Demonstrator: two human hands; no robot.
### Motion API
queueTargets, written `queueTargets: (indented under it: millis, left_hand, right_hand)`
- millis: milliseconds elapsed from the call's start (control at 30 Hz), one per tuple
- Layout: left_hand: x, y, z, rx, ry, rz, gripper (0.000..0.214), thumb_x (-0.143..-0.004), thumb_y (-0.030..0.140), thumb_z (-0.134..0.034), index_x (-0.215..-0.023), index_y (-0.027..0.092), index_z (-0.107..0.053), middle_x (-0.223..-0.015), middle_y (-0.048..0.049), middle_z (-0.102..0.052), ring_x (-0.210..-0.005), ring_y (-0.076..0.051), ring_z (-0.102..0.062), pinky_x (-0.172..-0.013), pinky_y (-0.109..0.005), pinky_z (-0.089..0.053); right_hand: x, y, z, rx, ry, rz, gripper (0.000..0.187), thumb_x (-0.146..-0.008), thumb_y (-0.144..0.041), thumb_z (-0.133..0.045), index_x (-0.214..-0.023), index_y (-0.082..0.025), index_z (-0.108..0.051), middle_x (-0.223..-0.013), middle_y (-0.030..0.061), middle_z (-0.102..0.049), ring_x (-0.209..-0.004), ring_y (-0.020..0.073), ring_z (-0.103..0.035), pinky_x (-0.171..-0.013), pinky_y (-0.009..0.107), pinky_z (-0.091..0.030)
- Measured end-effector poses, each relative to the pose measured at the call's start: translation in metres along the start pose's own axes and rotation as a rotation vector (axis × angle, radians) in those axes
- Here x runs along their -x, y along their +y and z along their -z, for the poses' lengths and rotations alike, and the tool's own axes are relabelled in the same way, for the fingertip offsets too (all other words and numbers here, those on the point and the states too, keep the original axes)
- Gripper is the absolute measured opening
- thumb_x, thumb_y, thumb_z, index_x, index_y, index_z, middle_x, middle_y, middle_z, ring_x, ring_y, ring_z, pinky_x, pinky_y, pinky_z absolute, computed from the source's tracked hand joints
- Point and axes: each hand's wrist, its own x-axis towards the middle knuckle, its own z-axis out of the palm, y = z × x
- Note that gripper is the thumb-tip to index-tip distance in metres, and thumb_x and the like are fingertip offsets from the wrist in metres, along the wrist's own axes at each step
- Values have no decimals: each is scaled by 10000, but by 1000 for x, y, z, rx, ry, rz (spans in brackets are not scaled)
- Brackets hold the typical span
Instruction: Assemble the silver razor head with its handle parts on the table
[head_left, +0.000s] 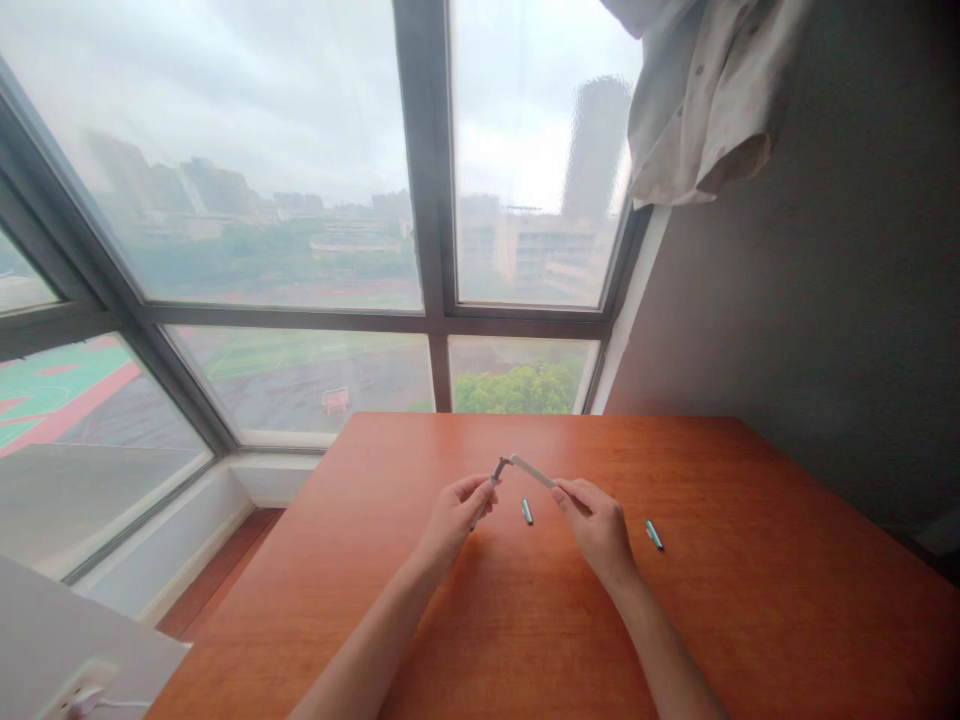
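My left hand is closed around a slim grey razor handle, its dark forked end pointing up and to the right. My right hand pinches a pale, straight stick-like handle, which slants up toward the left. The tips of the two handles meet or nearly meet above the table; whether they touch I cannot tell. Below and between my hands lies a small teal-and-black bar that looks like a razor head. A similar teal-and-black bar rests to the right of my right hand.
The reddish-brown wooden table extends under both arms to the window side. Large windows with grey frames stand behind it. A pale cloth hangs at the upper right beside a grey wall. A wall socket shows at lower left.
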Motion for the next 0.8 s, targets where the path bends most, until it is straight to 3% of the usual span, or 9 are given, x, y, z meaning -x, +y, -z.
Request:
queueTargets:
  millis: [500,800]
  left_hand:
    - [-1,-1,1,-21,6,-48,429,-724,473,-679,-974,126,-705,-730,-50,-625,-675,-148,-528,-670,-261,-421]
    - [-1,-1,0,-28,12,-27,455,-705,490,-687,-978,126,-704,-733,-58,-638,-654,-150,-541,-601,-242,-401]
  right_hand:
    - [1,6,-1,23,-16,-27,280,-886,-383,-514,-893,-188,-714,-828,78,-703,-756,203,-649,-684,286,-513]
    - [0,6,-2,10,-16,-7,283,-884,-386,-514,-893,-190,-718,-830,76,-710,-754,202,-656,-671,284,-521]
